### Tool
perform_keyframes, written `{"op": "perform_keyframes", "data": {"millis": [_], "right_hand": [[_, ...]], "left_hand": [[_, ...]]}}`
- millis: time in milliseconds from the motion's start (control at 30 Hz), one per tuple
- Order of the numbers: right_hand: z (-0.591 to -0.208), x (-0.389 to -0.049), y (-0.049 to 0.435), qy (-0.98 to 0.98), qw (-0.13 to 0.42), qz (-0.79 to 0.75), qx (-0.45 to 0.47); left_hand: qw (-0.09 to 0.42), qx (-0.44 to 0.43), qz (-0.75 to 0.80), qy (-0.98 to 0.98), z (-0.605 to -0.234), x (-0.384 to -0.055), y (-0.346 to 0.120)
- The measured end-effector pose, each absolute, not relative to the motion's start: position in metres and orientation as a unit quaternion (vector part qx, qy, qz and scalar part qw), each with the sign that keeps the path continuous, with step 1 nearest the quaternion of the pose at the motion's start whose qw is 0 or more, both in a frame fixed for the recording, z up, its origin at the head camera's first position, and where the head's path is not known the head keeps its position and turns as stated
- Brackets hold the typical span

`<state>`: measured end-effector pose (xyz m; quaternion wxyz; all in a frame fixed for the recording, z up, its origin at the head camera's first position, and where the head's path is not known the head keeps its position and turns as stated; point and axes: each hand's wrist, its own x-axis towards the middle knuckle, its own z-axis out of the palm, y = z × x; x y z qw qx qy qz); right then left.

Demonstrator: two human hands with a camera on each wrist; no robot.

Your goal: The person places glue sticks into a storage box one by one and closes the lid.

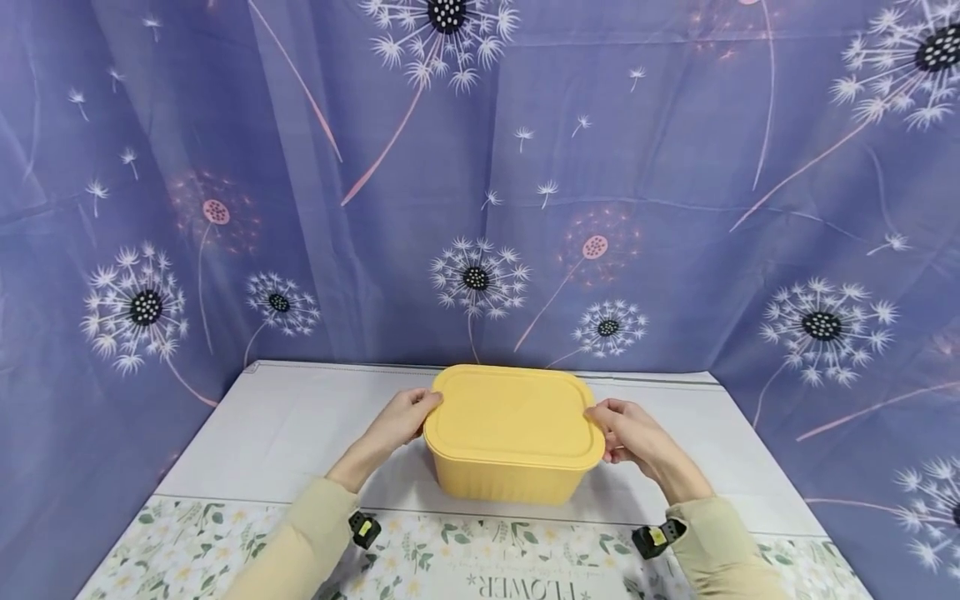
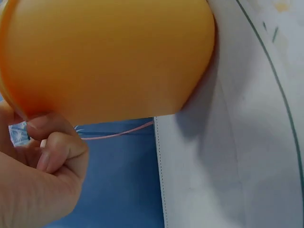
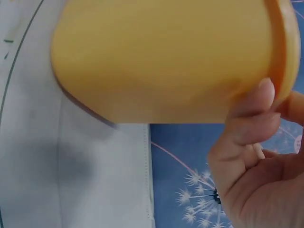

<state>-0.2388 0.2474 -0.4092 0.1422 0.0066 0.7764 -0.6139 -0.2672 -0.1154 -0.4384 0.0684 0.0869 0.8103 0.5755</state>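
Observation:
A yellow plastic storage box (image 1: 510,482) stands on the table, with a matching rounded lid (image 1: 517,414) on top. My left hand (image 1: 405,417) grips the lid's left end, thumb on top and the other fingers curled beneath the rim. At the opposite end my right hand (image 1: 632,435) holds the rim the same way. In the left wrist view, curled fingers (image 2: 59,142) press up under the rim beside the box wall (image 2: 114,61). The right wrist view has fingertips (image 3: 263,95) against the underside of the rim. The box's inside is hidden.
The table has a white upper part (image 1: 300,425) and a flowered cloth strip (image 1: 435,550) with printed lettering along the near side. A purple dandelion-print curtain (image 1: 375,275) hangs behind and at both sides. Black wrist devices (image 1: 651,540) sit at the sleeve cuffs.

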Motion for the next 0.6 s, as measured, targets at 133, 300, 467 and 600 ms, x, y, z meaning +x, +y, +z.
{"op": "perform_keyframes", "data": {"millis": [133,300,467,600], "right_hand": [[-0.414,-0.247,0.243,0.775,0.126,-0.619,0.019],[-0.42,-0.26,0.24,0.769,0.119,-0.626,0.047],[-0.422,-0.268,0.238,0.757,0.112,-0.64,0.073],[-0.423,-0.269,0.239,0.751,0.101,-0.648,0.082]], "left_hand": [[0.005,0.085,0.531,0.843,-0.436,-0.269,-0.111],[-0.038,0.115,0.507,0.853,-0.431,-0.273,-0.11],[-0.044,0.13,0.501,0.854,-0.432,-0.277,-0.111],[-0.042,0.128,0.508,0.851,-0.434,-0.277,-0.109]]}}
